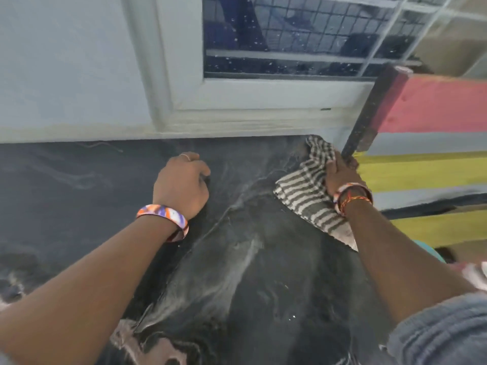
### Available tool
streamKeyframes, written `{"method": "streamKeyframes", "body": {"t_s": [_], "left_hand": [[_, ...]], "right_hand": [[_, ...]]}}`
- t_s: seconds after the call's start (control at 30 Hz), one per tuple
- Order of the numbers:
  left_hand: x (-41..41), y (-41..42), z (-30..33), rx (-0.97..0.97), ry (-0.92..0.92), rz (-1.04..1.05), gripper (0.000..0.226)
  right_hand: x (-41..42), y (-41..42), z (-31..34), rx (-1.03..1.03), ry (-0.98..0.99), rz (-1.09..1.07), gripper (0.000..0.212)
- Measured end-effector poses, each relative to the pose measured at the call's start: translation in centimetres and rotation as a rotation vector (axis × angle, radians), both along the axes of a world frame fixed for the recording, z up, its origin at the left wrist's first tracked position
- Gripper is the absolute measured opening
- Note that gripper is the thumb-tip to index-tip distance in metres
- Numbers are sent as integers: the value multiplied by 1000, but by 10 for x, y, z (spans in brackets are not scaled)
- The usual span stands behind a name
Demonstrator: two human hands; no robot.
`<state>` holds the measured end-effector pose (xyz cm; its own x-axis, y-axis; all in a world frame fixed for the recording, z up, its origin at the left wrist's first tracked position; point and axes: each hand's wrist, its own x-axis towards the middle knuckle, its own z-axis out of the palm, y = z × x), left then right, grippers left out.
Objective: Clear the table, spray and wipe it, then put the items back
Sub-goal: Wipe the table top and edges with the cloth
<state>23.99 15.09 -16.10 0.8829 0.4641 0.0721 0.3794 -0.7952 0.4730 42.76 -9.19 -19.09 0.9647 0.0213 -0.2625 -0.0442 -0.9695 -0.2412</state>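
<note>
Now the right hand [340, 172] clamps its grip on the striped cloth [308, 191] at the table's [79, 196] far corner.

The table [79, 180] is a dark, stone-like slab with a matt finish, streaked by pale, wet-looking smears and swirls, while the cloth [308, 196] at its far right is a soft woven fabric in grey and white stripes and checks, crumpled under the right hand [340, 175]. Behind the table, the wall [66, 69] is smooth, matt painted plaster, and the window [284, 35] has speckled glass behind a thin metal grid. At right, a board [434, 106] appears as painted wood with a flat finish.
</note>
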Motion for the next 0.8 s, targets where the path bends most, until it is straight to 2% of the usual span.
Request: {"method": "streamKeyframes", "body": {"t_s": [0.17, 0.27, 0.57, 0.67, 0.73, 0.8], "left_hand": [[-22, 11, 10, 49, -2, -15, 34], [-51, 37, 13, 84, 10, 31, 35], [-178, 129, 8, 204, 69, 217, 35], [-220, 150, 4, 245, 101, 304, 36], [-235, 155, 3, 255, 111, 332, 35], [-237, 151, 2, 240, 118, 331, 33]], "right_hand": [[-55, 3, 2, -191, -98, -49, 55], [-81, 38, 5, -135, -67, 49, 58], [-155, 251, 6, 3, -143, 586, 56], [-200, 314, 5, 10, -180, 864, 54], [-238, 330, 5, -19, -211, 1068, 53], [-271, 320, 4, -21, -216, 1168, 52]]}}
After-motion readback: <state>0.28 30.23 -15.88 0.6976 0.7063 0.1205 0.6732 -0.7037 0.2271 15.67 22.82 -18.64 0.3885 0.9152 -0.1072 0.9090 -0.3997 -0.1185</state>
